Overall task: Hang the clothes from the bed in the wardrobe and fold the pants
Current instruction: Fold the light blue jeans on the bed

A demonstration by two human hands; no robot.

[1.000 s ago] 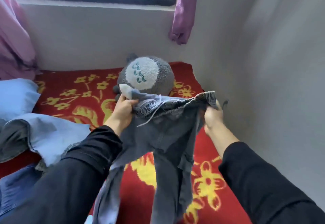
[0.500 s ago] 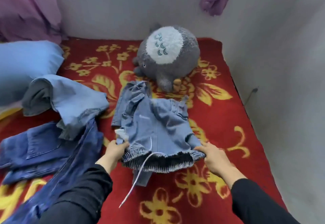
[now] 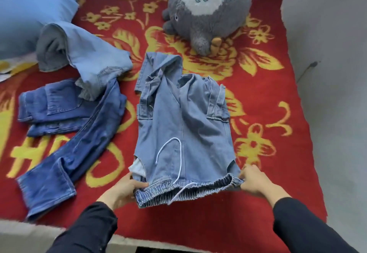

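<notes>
Light blue denim pants (image 3: 184, 125) with an elastic waistband and a white drawstring lie spread on the red floral blanket (image 3: 264, 102), waistband toward me, legs bunched toward the far side. My left hand (image 3: 123, 188) grips the waistband's left corner. Its right corner is pinched by my right hand (image 3: 256, 180). A dark blue pair of jeans (image 3: 79, 133) lies crumpled to the left, and another pale denim garment (image 3: 83, 54) sits heaped behind it.
A big grey plush toy (image 3: 206, 8) sits at the far side of the bed. A blue pillow (image 3: 29, 12) lies at the far left. A grey wall (image 3: 335, 74) borders the bed's right edge. The bed's near edge runs just below my arms.
I held the pants up in the air by the waistband, then laid them down flat on the blanket. My view has tilted down toward the bed.
</notes>
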